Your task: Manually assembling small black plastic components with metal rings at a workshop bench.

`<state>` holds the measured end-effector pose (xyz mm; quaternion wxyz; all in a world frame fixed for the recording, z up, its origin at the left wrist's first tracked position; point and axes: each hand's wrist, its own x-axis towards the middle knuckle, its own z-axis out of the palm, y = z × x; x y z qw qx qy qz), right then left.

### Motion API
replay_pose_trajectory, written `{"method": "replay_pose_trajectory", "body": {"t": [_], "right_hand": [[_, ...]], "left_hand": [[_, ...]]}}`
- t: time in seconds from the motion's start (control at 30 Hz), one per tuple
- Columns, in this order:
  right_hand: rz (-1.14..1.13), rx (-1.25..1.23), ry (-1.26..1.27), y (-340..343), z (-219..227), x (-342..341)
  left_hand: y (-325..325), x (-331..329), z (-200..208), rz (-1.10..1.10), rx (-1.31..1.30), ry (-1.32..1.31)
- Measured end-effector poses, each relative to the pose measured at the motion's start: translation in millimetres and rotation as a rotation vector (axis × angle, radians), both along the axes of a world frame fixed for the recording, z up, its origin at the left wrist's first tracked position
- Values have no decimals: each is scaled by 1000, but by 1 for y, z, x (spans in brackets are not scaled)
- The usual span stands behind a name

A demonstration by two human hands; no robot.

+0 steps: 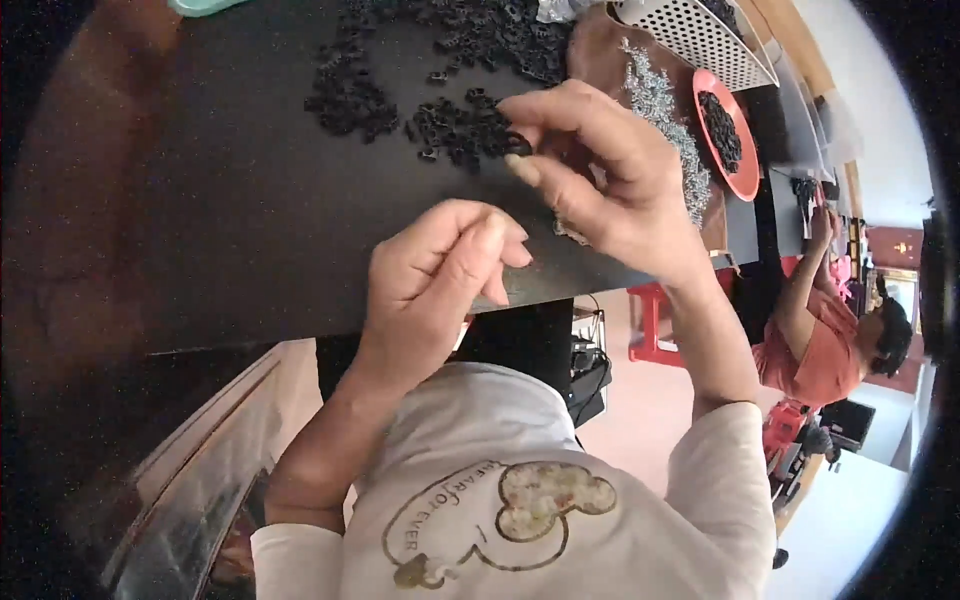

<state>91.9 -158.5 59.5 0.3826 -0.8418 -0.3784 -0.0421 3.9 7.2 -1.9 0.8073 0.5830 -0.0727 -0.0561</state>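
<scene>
Two bare hands work over a dark table (200,200). Entries follow.

Right hand (600,180): reaches forward to the nearest heap of small black parts (460,130); thumb and forefinger close in a pinch on one small black piece (518,145) at the heap's near edge. Remaining fingers curl loosely behind.

Left hand (440,270): hangs just above the table's near edge, fingers curled toward the thumb in a loose pinch. Whether anything lies between the fingertips cannot be told.

Held piece: too small and dark to read its shape, its long axis or which way it points.

Stock on table: further scattered black parts (345,95) to the left of the heap, and a larger spread (500,30) toward the far edge. A band of small silvery metal bits (665,120) runs along the right side. An orange-red dish (740,170) beyond it holds more black parts. A white perforated tray (700,35) sits at the far right; a pale green object (200,5) shows at the top edge.

Progress, as a judgement: most of the black stock lies loose on the table, so much handling appears left; only the dish suggests pieces already gathered.

Surroundings: a second person in an orange shirt (815,340) sits at the right, well apart.
</scene>
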Motion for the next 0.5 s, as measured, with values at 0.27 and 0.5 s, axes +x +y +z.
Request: {"method": "replay_pose_trajectory", "body": {"t": [0.27,0.5], "right_hand": [[26,235,63,-18,-16,-45],[12,290,-111,-12,-26,-50]], "left_hand": [[-5,1,-11,-55,-95,93],[-10,-1,-4,10,-200,51]]}}
